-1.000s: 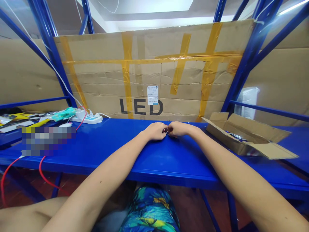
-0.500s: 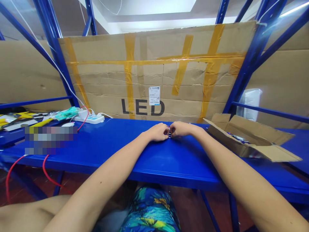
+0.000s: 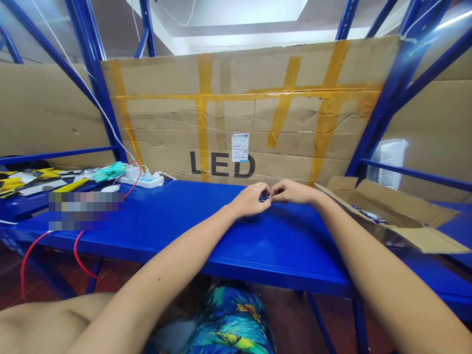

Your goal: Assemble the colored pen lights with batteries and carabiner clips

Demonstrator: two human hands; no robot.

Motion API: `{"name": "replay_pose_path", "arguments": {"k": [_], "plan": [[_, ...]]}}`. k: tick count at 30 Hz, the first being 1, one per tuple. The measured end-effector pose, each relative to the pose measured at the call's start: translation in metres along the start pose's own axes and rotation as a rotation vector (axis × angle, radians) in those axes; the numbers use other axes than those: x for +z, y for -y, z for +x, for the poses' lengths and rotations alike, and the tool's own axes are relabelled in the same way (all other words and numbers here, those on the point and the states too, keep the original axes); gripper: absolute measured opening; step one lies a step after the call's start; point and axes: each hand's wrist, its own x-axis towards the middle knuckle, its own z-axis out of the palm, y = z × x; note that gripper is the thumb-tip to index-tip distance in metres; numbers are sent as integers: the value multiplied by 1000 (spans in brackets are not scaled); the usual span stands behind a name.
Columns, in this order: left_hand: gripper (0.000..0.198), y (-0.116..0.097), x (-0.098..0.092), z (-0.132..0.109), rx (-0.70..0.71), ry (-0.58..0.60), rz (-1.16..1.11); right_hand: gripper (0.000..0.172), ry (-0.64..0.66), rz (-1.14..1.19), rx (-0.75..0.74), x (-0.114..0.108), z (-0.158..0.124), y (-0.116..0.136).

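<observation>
Both hands meet over the middle of the blue table. My left hand curls its fingers round a small shiny object, mostly hidden by the fingers. From the right, my right hand reaches in with thumb and fingertips pinched together at the same object's edge. What exactly the object is cannot be made out; a dark, metallic bit shows between the hands.
An open cardboard box with shiny items stands at the right. A white power strip, cables, and a pile of tools and yellow-black packets lie at the left. A large cardboard panel stands behind.
The hands sit slightly further right in view, and the fingers have changed position round the small object. The whole view has shifted a little.
</observation>
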Motion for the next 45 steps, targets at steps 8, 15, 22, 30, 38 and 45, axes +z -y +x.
{"name": "replay_pose_path", "arguments": {"k": [8, 15, 22, 30, 38, 45], "plan": [[13, 9, 1, 0, -36, 36, 62, 26, -108, 105, 3, 1, 1, -5], [19, 7, -4, -4, -70, 97, 291, 16, -85, 70, 67, 18, -3, 10], [16, 9, -7, -4, -12, 148, 293, 23, -97, -75, 33, 24, 0, 7], [15, 9, -13, -4, 38, 235, 350, 33, -42, -78, -42, 29, 2, -2], [18, 10, -11, -8, 38, 235, 419, 32, -140, -126, -54, 38, -4, 5], [20, 2, -12, -11, -51, 262, 409, 25, -233, -163, -132, 46, -5, 5]]}}
